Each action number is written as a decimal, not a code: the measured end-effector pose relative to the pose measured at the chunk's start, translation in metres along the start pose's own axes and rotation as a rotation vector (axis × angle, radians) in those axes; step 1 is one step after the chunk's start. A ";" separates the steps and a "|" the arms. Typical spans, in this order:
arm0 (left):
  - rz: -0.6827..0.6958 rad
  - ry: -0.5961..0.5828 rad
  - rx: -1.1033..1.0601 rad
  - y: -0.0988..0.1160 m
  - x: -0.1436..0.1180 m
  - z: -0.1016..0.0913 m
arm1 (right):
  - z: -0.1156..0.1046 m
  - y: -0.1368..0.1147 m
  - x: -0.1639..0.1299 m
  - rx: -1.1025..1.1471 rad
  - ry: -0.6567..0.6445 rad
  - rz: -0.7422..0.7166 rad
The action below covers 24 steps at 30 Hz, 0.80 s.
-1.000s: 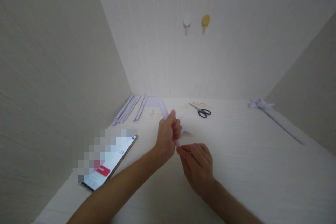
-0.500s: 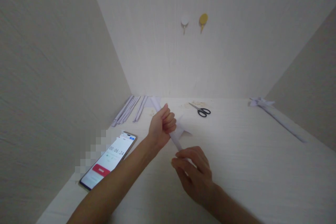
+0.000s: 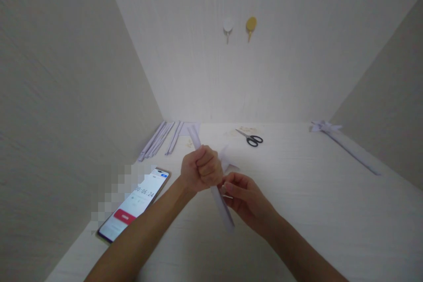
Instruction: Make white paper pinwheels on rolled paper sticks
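My left hand [image 3: 201, 168] is fisted around a rolled paper tube [image 3: 222, 209] (slanting down toward me) while my right hand [image 3: 246, 198] pinches it just beside.

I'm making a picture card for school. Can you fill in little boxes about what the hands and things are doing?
left hand: left hand fisted around a long rolled white paper stick
right hand: right hand pinching the same stick just below the fist
desk: black-handled scissors, phone showing a timer, bundle of folded white paper strips
wall: white round hook, yellow round hook
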<state>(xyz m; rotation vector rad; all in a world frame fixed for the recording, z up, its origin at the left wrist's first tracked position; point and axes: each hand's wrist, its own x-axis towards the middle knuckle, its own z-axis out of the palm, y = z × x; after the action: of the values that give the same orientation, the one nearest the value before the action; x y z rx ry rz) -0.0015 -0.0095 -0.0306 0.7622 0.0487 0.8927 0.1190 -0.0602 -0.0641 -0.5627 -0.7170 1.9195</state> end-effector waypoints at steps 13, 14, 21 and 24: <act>-0.228 0.314 0.057 -0.006 -0.007 0.002 | -0.002 0.013 -0.003 0.083 -0.059 0.185; -0.240 0.364 0.051 -0.006 -0.007 0.003 | -0.002 0.013 -0.003 0.084 -0.062 0.183; -0.268 0.455 0.026 -0.008 -0.006 0.005 | -0.003 0.018 -0.002 0.072 -0.088 0.163; -0.281 0.464 0.023 -0.009 -0.006 0.007 | -0.001 0.018 -0.002 0.056 -0.070 0.157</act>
<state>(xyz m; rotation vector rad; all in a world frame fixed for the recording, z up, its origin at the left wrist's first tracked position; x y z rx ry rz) 0.0030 -0.0208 -0.0326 0.5397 0.5636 0.7839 0.1095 -0.0682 -0.0769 -0.5322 -0.6786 2.1069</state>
